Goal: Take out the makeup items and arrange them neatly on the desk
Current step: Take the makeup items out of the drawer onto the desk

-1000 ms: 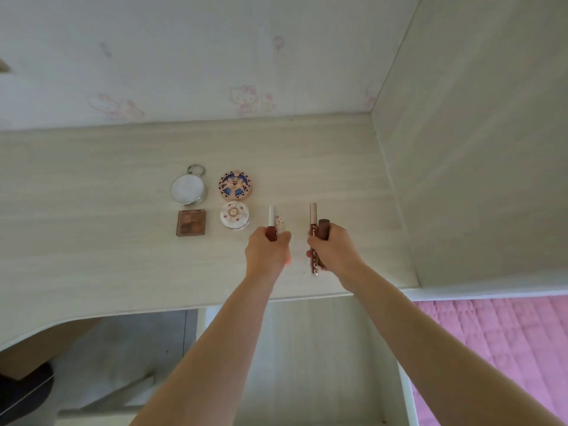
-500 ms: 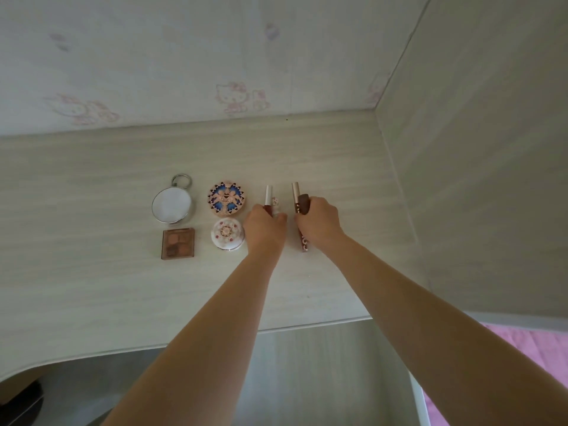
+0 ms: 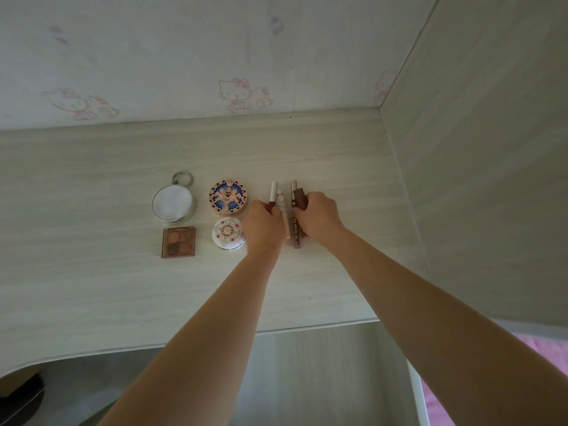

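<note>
1. The left hand (image 3: 263,227) is curled round a pair of slim tubes (image 3: 273,193); their pale caps poke out past the knuckles toward 12 o'clock, one with a dark red body, one whitish.
2. The right hand (image 3: 318,218) is curled round a second pair of tubes (image 3: 297,196), brown and dark, whose far ends stick out at 12 o'clock and whose near ends show below the fingers at 6 o'clock.
3. The two hands sit just beside each other, knuckles almost touching, low over the desk (image 3: 92,287); whether the tubes already rest on the wood cannot be told.
4. At 9 o'clock from the left hand, just beside it, lies a small white round compact (image 3: 228,233) with a red floral lid.
5. At 12 o'clock from that compact lies a larger round compact (image 3: 228,197) patterned in blue and peach.
6. Further toward 9 o'clock sits a round mirror (image 3: 172,202) with a metal ring at its far edge.
7. At 6 o'clock from the mirror lies a square brown eyeshadow palette (image 3: 178,242).
8. These four pieces form a tidy two-by-two block, near each other but apart.
9. Behind the desk at 12 o'clock runs a wall with pale cartoon-cat wallpaper (image 3: 236,93); a wood-grain side panel (image 3: 476,179) closes it at 3 o'clock.
</note>
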